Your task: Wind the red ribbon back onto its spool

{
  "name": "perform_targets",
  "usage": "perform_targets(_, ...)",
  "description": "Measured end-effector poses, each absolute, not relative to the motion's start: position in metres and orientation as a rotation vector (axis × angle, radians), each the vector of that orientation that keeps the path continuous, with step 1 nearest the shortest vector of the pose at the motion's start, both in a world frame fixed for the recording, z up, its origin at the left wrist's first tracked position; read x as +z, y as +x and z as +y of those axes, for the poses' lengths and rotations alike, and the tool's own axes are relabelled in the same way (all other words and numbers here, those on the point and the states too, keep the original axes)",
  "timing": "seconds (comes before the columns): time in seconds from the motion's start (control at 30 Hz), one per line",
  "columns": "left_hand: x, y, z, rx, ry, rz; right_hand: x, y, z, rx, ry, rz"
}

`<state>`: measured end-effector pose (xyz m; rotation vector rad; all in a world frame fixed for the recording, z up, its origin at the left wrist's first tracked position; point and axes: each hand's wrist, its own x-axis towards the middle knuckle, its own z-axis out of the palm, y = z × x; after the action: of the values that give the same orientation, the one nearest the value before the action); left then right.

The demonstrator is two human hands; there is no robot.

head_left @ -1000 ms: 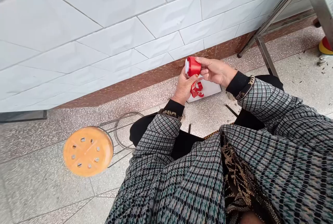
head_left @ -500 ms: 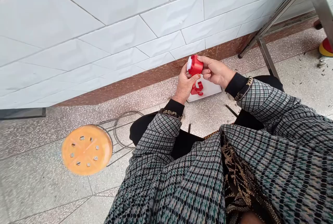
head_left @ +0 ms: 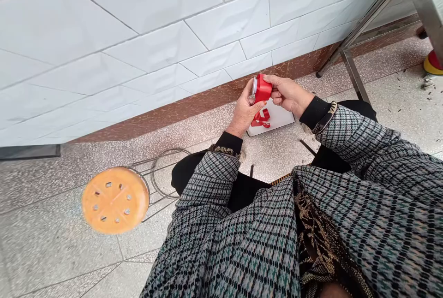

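Observation:
Both my hands are raised in front of me, above the floor by the tiled wall. My left hand and my right hand are both closed round a roll of red ribbon with a white core. A loose curled end of the red ribbon hangs below the roll, under my left palm. On the floor just behind my hands lies a white box, partly hidden by them.
An orange round stool with a wire frame stands on the speckled floor at the left. A metal table leg frame rises at the upper right. A red and yellow object sits at the right edge. White tiled wall fills the top.
The roll of ribbon has turned a little in my fingers, so its white end now faces more edge-on. The hanging ribbon end has shifted slightly. My hands stay in the same place.

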<state>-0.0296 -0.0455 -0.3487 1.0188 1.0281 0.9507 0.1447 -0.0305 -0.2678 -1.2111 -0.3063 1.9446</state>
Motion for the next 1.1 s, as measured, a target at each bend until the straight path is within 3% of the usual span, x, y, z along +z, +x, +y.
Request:
perform_targets(0.47, -0.350, -0.028, -0.046, 0.965, 1.018, 0.949, -0.264, 0.146, -0.033, 2.102, -1.181, -0.271)
perform_targets(0.8, -0.336, -0.025, -0.050, 0.974, 0.738, 0.930, -0.270, 0.128, -0.044, 1.873, -1.218, -0.684)
perform_targets(1.1, -0.319, -0.010, -0.055, 1.003, 0.683, 1.025, -0.273, 0.124, -0.042, 1.783, -1.311, -0.709)
